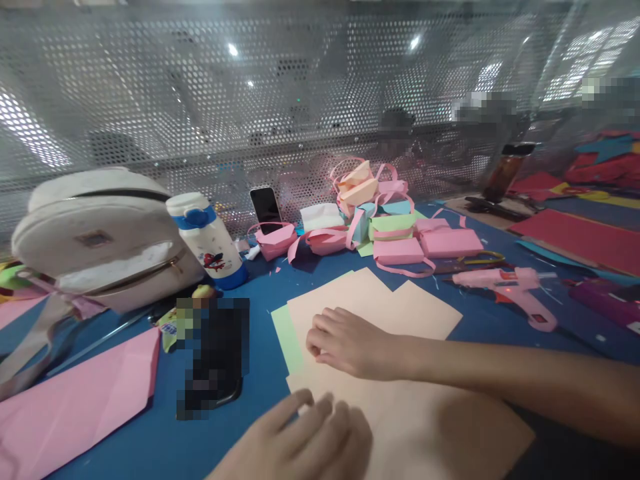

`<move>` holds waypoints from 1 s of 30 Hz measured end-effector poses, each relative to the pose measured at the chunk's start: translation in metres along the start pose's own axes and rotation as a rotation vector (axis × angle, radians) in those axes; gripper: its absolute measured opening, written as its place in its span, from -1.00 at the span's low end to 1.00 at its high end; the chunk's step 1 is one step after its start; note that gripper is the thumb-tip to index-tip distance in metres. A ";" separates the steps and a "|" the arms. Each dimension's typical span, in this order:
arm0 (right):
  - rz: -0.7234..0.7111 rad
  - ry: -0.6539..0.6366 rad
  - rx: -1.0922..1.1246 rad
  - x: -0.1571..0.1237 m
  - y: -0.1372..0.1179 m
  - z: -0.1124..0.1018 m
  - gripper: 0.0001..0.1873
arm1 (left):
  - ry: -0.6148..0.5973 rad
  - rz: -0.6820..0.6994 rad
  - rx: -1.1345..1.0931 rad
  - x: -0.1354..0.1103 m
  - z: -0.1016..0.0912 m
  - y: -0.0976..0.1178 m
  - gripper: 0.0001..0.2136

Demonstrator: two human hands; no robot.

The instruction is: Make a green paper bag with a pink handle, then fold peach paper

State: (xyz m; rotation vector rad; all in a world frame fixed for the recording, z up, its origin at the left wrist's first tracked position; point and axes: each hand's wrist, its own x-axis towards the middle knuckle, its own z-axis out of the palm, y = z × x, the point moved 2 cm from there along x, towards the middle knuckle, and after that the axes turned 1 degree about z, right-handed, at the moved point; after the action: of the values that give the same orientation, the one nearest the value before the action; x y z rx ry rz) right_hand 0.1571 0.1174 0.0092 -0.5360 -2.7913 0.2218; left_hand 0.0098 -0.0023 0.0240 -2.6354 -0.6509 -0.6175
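Observation:
My right hand [350,343] lies on cream paper [350,293], its fingers curled in; whatever may be between them is hidden. Nearer to me, my left hand [305,443] hovers over the lower edge of a front cream sheet [415,433], slightly blurred, with fingers bent but apart and nothing visible in them. The cream sheets overlap, and a strip of green paper [287,340] shows beneath them at the left. Farther back sit several small folded paper bags with strap handles, among them a pink bag [397,251] and a green bag [393,227].
At right lies a pink glue gun [515,287], its red light lit. A white backpack [100,233], a bottle [207,243] and folded pink paper [85,407] occupy the left. A phone [266,208] leans at the back before a perforated metal panel [300,87]. Red paper [580,237] lies far right.

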 end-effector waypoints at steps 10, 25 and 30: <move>-0.009 0.019 0.037 0.000 0.006 0.007 -0.88 | -0.208 -0.005 -0.059 0.040 0.025 -0.007 -0.74; -0.021 0.024 0.057 -0.003 0.001 -0.002 -0.92 | -0.243 -0.054 -0.090 -0.010 -0.006 0.016 -0.61; -0.001 0.009 0.060 -0.003 -0.001 -0.004 -0.92 | -0.232 -0.070 -0.004 -0.032 -0.022 0.023 -0.56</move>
State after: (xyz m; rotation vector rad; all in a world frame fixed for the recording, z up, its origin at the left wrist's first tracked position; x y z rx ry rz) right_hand 0.1607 0.1153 0.0123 -0.5192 -2.7661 0.3010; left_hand -0.0111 -0.0424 0.0220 -2.7219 -0.8121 -0.3344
